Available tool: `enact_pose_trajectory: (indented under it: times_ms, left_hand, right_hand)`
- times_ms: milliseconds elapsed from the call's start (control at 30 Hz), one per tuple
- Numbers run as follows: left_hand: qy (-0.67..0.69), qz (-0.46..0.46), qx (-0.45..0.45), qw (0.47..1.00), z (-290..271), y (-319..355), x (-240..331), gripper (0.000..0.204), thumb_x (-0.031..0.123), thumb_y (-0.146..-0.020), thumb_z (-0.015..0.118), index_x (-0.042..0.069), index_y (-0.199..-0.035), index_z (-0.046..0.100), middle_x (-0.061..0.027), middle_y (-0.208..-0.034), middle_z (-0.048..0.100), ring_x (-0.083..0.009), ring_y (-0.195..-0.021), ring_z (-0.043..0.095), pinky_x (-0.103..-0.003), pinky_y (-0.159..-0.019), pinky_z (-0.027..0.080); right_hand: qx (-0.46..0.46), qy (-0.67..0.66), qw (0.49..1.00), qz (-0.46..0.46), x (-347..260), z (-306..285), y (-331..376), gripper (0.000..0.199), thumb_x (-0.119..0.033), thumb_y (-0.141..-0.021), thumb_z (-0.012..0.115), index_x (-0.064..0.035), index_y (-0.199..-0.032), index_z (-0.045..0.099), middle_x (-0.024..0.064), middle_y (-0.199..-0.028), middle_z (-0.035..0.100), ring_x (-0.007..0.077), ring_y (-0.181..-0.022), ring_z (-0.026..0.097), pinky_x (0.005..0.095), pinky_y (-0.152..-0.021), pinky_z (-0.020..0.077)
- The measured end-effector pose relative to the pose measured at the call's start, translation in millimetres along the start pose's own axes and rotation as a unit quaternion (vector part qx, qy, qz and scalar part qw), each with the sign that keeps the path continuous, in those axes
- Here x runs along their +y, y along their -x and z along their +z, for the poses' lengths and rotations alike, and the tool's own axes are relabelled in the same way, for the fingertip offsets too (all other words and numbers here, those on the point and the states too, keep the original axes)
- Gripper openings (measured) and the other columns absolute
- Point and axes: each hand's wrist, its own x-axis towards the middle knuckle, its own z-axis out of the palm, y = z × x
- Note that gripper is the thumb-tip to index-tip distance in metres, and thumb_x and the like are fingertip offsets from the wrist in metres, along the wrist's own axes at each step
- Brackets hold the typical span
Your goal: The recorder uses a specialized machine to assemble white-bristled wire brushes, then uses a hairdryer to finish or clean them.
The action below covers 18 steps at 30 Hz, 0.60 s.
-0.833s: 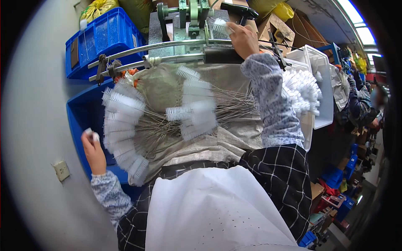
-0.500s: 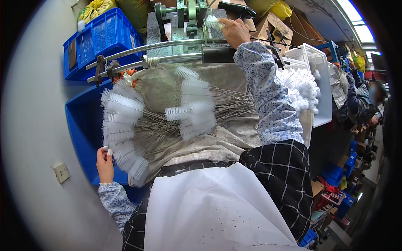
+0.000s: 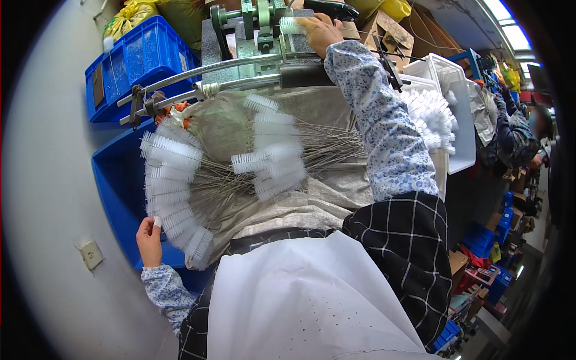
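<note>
At the far side, my right hand [image 3: 322,31] is closed on a white-bristled bottle brush [image 3: 292,25], held against the right side of a green metal machine [image 3: 264,41]. My left hand [image 3: 149,241] is at the near left, with white covers on its fingertips. Its thumb and finger are pinched together at the outer edge of a fan of white brushes [image 3: 170,191]; whatever lies between them is hidden. A second pile of brushes [image 3: 277,150] lies to the right of the fan, its thin wire stems pointing right. Both groups rest on a crumpled grey-beige sheet [image 3: 288,217] before me.
Metal rails [image 3: 240,87] cross in front of the machine. To the left are a blue crate [image 3: 141,57] and a larger blue bin [image 3: 117,180]. More white brushes [image 3: 431,120] fill a clear bin at right. A co-worker [image 3: 513,135] sits farther right.
My right hand and the brush have moved slightly left and farther away, closer in to the machine. My left hand stays at the fan's edge. The whole view has shifted a little.
</note>
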Motion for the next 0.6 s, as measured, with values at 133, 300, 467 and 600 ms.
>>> enact_pose_trajectory:
  times_ms: [133, 300, 467, 600]
  left_hand:
    - [0.020, 0.103, 0.129, 0.986, -3.5, -2.0, 6.1, 0.014, 0.013, -0.083, 0.051, 0.000, -0.087, 0.052, 0.0000, -0.078, 0.052, -0.0061, -0.072, 0.046, -0.019, -0.065, 0.037]
    - [0.112, 0.189, 0.282, 0.934, -16.7, -11.9, 20.9, 0.014, 0.012, -0.084, 0.049, 0.001, -0.091, 0.053, -0.0026, -0.086, 0.052, -0.0100, -0.081, 0.047, -0.021, -0.074, 0.037]
    - [0.168, 0.242, 0.374, 0.880, -64.2, 2.9, 41.7, 0.022, 0.018, -0.085, 0.045, 0.002, -0.099, 0.048, -0.0081, -0.096, 0.049, -0.0171, -0.090, 0.047, -0.029, -0.083, 0.037]
    - [0.219, 0.288, 0.361, 0.860, -86.6, 12.3, 46.7, 0.027, 0.022, -0.084, 0.044, 0.005, -0.104, 0.044, -0.0113, -0.102, 0.047, -0.0233, -0.097, 0.046, -0.036, -0.087, 0.037]
  right_hand:
    - [0.036, -0.019, 0.997, 0.058, 4.1, -21.0, 21.3, 0.045, -0.024, -0.078, 0.050, -0.0182, -0.121, 0.039, 0.0042, -0.115, 0.045, 0.0193, -0.114, 0.033, 0.0457, -0.088, 0.0249]
    - [0.008, -0.136, 0.979, 0.153, 14.6, -13.6, 30.5, 0.043, -0.026, -0.075, 0.053, -0.0128, -0.115, 0.047, 0.0047, -0.112, 0.051, 0.0226, -0.107, 0.043, 0.0425, -0.087, 0.0306]
    - [0.048, -0.148, 0.980, 0.126, -2.3, -12.6, 27.5, 0.037, -0.024, -0.076, 0.052, -0.0091, -0.110, 0.052, 0.0075, -0.107, 0.054, 0.0258, -0.098, 0.051, 0.0385, -0.082, 0.0380]
    - [0.032, -0.134, 0.982, 0.132, -22.9, -15.0, 24.9, 0.036, -0.024, -0.077, 0.051, -0.0099, -0.110, 0.051, 0.0069, -0.110, 0.052, 0.0252, -0.099, 0.050, 0.0404, -0.082, 0.0370]
